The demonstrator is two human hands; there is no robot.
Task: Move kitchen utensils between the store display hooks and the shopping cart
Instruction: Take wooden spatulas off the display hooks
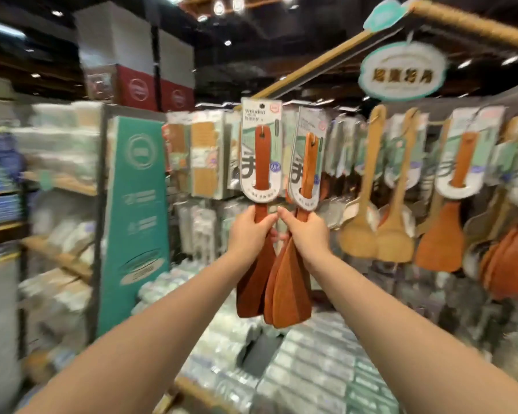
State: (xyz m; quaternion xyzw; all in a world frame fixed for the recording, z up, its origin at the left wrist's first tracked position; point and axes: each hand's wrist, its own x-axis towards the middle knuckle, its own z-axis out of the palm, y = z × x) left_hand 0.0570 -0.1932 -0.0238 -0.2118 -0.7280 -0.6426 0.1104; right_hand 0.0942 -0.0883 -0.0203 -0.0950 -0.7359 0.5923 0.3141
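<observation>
**Spatulas in hand, cart unseen**

The left grip (248, 234) curls tight round one dark spatula (256, 282). The right grip (308, 234) clasps a spatula bundle (290, 294). Both are raised before the hanging display stock (437, 231). Neither load looks hooked, so this move seems unfinished.

The left grip (247, 234) and the right grip (307, 234) cover the necks of the wooden spatulas (254, 282). The package cards (247, 162) hide the display hooks. The shelves (60, 183) at left are blurred.

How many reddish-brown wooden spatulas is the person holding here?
3 at least: one reddish-brown wooden spatula in the left hand, two overlapping spatulas in the right hand; another may be hidden between them.
</observation>
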